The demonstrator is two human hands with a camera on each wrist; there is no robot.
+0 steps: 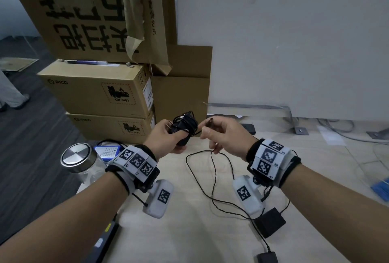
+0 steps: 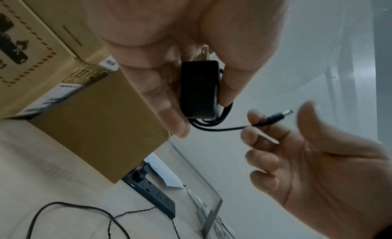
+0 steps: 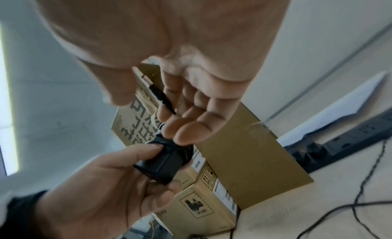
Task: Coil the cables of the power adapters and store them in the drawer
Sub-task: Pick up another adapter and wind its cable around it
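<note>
A black power adapter (image 1: 185, 128) (image 2: 199, 90) (image 3: 163, 165) with its cable wound round it is held above the table's far edge, gripped by my left hand (image 1: 179, 136) between thumb and fingers, metal prongs toward the palm. Just to its right, my right hand (image 1: 208, 130) holds the cable's barrel plug (image 2: 273, 119) (image 3: 161, 96) in its curled fingers; a short free length runs back to the coil. A second black adapter (image 1: 270, 221) lies on the table near my right wrist, its cable (image 1: 212, 178) loose in loops. No drawer is in view.
Stacked cardboard boxes (image 1: 96, 94) stand at the table's back left. A glass jar with a metal lid (image 1: 77, 157) and a blue battery pack (image 1: 107, 151) sit at the left. A black power strip (image 2: 152, 197) lies by the wall. Another small black adapter (image 1: 267, 258) is at the near edge.
</note>
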